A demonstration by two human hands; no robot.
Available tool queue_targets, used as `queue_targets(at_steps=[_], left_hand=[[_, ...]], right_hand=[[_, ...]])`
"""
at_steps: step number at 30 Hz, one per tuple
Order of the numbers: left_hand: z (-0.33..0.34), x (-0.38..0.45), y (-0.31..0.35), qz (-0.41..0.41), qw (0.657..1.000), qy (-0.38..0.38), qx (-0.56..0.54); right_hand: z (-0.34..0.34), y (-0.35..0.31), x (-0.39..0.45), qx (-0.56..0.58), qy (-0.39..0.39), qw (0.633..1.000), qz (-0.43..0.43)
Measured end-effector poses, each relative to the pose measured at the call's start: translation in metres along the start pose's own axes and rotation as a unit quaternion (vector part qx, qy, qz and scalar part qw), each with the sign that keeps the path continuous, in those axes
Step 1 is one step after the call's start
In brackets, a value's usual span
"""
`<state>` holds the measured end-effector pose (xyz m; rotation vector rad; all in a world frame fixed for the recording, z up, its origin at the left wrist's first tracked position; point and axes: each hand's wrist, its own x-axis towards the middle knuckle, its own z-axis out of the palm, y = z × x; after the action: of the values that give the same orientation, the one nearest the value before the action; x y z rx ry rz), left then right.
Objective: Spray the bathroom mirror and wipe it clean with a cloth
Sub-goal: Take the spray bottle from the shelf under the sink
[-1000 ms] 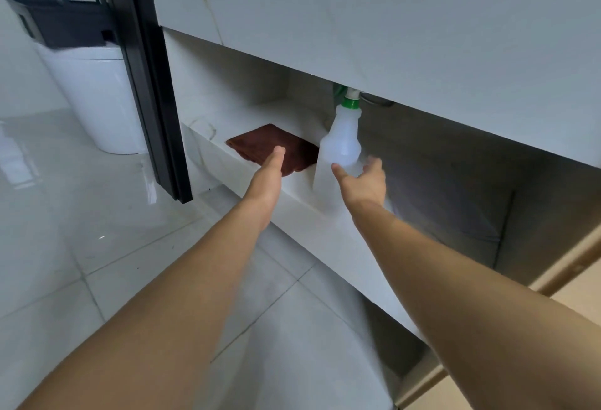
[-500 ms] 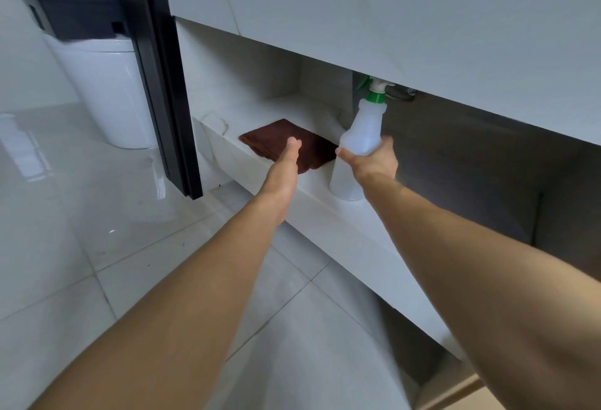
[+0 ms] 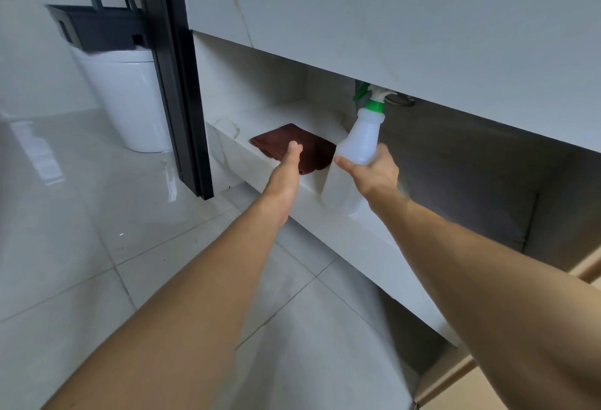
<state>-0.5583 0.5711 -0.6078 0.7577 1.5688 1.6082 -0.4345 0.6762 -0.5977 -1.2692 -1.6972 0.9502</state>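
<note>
The pale vanity front (image 3: 406,12) fills the frame above both hands, with an open shelf (image 3: 325,214) running beneath it. To the left of the left hand, well apart, stand a black door frame (image 3: 175,84) and, past it, a white bin (image 3: 126,100) with a dark lid. The right hand (image 3: 374,170) has its grip wrapped around the shoulder of the white spray bottle (image 3: 361,142), thumb on the near side; the bottle tilts, its base at the shelf's front edge below the hand, its green collar and trigger above it, just under the vanity front. Left of that grip, the folded brown cloth (image 3: 312,146) lies flat on the shelf. The left hand (image 3: 287,165) reaches over its near edge, fingers extended; whether they touch the cloth cannot be told.
</note>
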Motion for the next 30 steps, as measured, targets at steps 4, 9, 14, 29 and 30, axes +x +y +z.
queue_targets(at_steps=[4, 9, 14, 29, 30], left_hand=[[-0.006, -0.011, 0.006, 0.0, 1.0, 0.001, 0.005], [-0.018, -0.026, 0.016, -0.007, 1.0, 0.01, 0.019], [-0.041, -0.04, 0.022, -0.02, 0.999, 0.046, 0.017], [-0.135, -0.093, 0.088, -0.021, 0.986, 0.163, 0.01], [-0.135, -0.096, 0.105, -0.014, 0.986, 0.165, 0.006]], right_hand=[[0.003, -0.001, -0.013, 0.028, -0.018, 0.999, -0.004], [0.013, 0.002, -0.034, 0.072, -0.056, 0.996, 0.016], [0.022, 0.007, -0.056, 0.088, -0.119, 0.989, 0.031], [0.063, -0.11, -0.1, 0.14, -0.256, 0.954, -0.066], [0.06, -0.126, -0.099, 0.14, -0.257, 0.953, -0.073]])
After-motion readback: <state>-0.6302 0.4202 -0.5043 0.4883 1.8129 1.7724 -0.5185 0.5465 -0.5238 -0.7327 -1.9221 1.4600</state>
